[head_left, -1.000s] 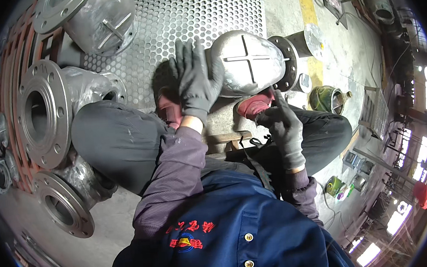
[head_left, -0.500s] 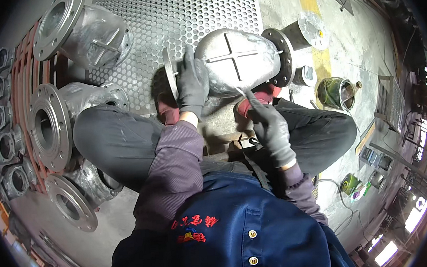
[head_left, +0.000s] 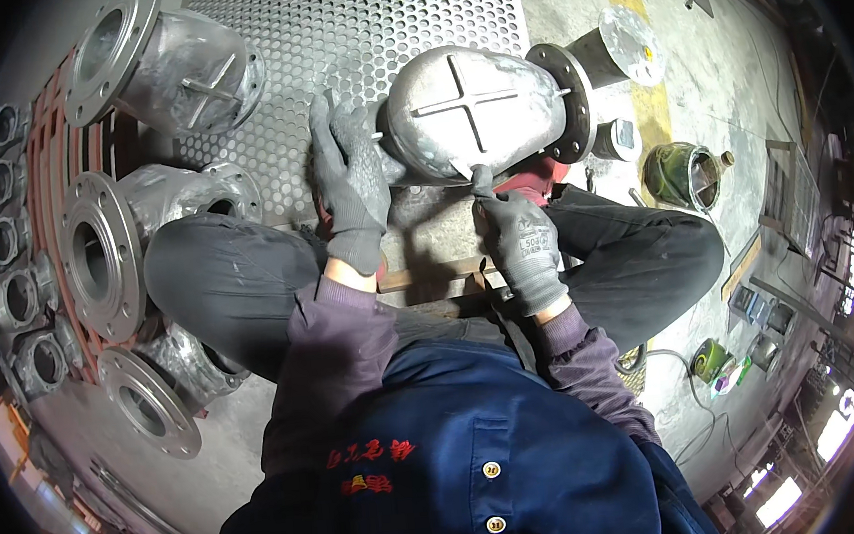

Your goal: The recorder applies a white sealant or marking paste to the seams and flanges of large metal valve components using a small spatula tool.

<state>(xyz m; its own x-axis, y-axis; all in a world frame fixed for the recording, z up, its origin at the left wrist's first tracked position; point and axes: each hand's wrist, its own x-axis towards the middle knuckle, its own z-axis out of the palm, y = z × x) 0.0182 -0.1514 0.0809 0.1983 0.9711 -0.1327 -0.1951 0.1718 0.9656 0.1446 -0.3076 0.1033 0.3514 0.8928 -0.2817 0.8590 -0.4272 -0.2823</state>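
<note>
A silver-grey metal valve body (head_left: 525, 109) with a raised cross-shaped rib lies in front of me, with a dark bolt-holed flange (head_left: 565, 104) at its right end. My left hand (head_left: 353, 187), in a grey glove, is at the left end with fingers stretched and apart, hiding most of the flange there. My right hand (head_left: 520, 240), also gloved, is closed around a thin flat tool (head_left: 462, 169). Only the tool's pale tip shows, against the body's lower edge; the rest is hidden in the hand.
More flanged valve bodies (head_left: 100, 258) stand to my left beside red slats (head_left: 57, 176). A perforated metal sheet (head_left: 328, 34) lies ahead. To the right are a grey cylinder (head_left: 620, 46), a green can (head_left: 679, 177), and a cable (head_left: 692, 387) on the floor.
My left hand has shifted left and its fingers have spread. The right hand and tool tip have moved slightly left along the body's lower edge. The body appears slightly turned.
</note>
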